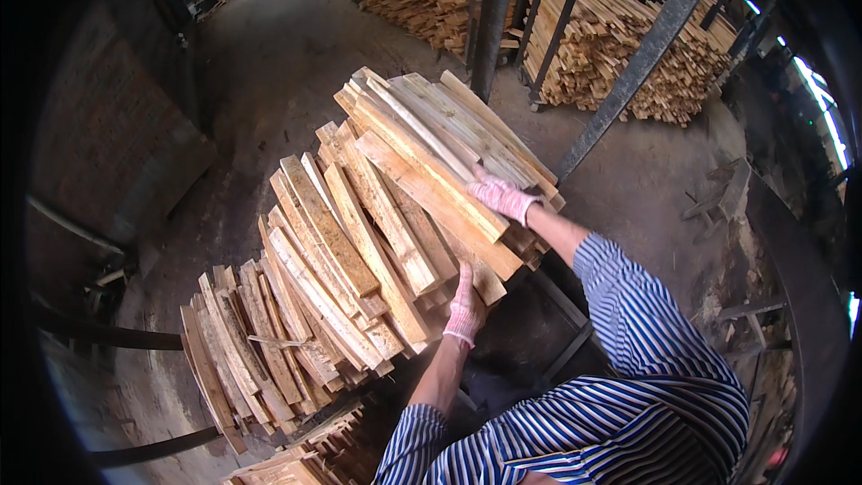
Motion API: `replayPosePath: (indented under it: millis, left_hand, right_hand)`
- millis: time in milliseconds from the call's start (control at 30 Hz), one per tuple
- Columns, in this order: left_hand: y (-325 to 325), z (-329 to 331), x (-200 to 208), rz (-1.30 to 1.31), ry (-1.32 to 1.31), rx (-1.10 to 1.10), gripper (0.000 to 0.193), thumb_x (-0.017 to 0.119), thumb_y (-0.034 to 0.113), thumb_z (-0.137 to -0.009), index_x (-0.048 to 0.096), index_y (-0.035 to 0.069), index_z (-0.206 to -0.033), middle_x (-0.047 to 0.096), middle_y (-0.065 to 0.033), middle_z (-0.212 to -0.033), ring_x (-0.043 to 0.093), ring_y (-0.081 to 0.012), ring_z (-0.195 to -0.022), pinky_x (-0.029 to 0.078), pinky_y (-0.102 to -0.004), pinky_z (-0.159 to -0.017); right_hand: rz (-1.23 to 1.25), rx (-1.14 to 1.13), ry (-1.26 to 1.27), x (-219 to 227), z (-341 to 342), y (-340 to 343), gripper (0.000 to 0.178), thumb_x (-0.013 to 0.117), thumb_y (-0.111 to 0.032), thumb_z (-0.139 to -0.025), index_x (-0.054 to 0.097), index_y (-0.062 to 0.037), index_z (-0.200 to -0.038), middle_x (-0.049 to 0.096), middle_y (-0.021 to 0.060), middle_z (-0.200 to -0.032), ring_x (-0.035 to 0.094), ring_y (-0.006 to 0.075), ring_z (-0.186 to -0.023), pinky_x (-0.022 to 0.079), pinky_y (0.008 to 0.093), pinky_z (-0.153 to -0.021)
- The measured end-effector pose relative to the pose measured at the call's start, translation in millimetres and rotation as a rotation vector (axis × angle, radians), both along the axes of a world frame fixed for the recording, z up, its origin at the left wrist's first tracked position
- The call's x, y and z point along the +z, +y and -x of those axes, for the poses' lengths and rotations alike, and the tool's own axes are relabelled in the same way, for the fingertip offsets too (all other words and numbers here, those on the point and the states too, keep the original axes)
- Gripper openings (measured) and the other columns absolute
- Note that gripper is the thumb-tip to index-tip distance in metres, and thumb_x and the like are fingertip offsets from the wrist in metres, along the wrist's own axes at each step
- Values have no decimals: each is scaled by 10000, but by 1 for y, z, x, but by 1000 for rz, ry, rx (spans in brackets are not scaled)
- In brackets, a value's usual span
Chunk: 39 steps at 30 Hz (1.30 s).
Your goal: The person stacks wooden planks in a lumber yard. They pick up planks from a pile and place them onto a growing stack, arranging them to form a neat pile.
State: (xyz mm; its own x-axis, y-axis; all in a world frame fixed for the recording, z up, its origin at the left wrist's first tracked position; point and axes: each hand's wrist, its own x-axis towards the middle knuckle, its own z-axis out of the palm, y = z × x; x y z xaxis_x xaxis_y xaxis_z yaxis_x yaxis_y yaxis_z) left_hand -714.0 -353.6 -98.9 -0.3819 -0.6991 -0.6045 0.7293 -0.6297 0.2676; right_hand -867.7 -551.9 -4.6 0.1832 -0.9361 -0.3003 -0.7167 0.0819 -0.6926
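Observation:
A long heap of rough-sawn wooden boards (377, 207) lies in front of me, their near ends pointing toward my body. My left hand (465, 310), in a pinkish-white work glove, closes on the near end of a board, thumb up along it and the other fingers mostly hidden. Farther right, my right hand (503, 196), gloved alike, curls over the edge of a board (426, 166) on top of the heap. Its fingertips are partly lost among the boards.
Dark metal bars (575, 323) show under the heap. Slanting steel posts (642, 63) rise beyond it. Large stacks of cut wood (628, 54) stand at the back. More pieces (310, 462) lie low at the near left, and a small wooden stand (723, 193) is on the right.

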Motion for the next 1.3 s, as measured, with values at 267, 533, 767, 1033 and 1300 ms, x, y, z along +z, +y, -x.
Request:
replayPosePath:
  millis: [267,533,767,1033,1300]
  left_hand:
    - [-15,-41,57,305,-79,-115,975,518,706,-917,258,12,-1551,322,-162,-1591,292,-303,-1470,227,-467,-1206]
    - [-139,-61,85,296,-275,33,1131,700,766,-719,353,57,-1529,284,-224,-1597,262,-402,-1470,209,-606,-1176]
    - [-119,-101,47,265,-198,71,757,821,379,-778,513,29,-1374,607,-183,-1243,546,-320,-1202,459,-455,-1052]
    - [37,-138,78,64,-108,-58,778,809,434,-793,504,-13,-1351,637,-188,-1226,628,-325,-1116,518,-474,-980]
    - [75,-186,136,221,-240,-183,658,834,258,-793,541,-24,-1309,673,-164,-1134,678,-283,-1026,566,-437,-932]
  right_hand:
    - [-407,43,-542,32,4,-24,1247,893,-390,-706,113,99,-1546,373,283,-1530,385,347,-1412,298,367,-1178]
    - [-278,-167,-739,-21,-29,16,1108,760,-349,-855,8,27,-1577,416,294,-1502,450,304,-1369,314,371,-1163]
    - [-346,-68,-523,32,-64,57,1041,742,-289,-882,37,81,-1553,473,280,-1461,486,259,-1348,327,325,-1168]
    - [-584,-279,-1170,-48,-56,149,576,655,-377,-963,538,-11,-1393,571,125,-1414,490,189,-1348,384,355,-1157]
    - [-492,-89,-1379,-89,-81,215,521,516,-293,-1037,440,-28,-1479,519,116,-1476,455,196,-1380,401,325,-1139]
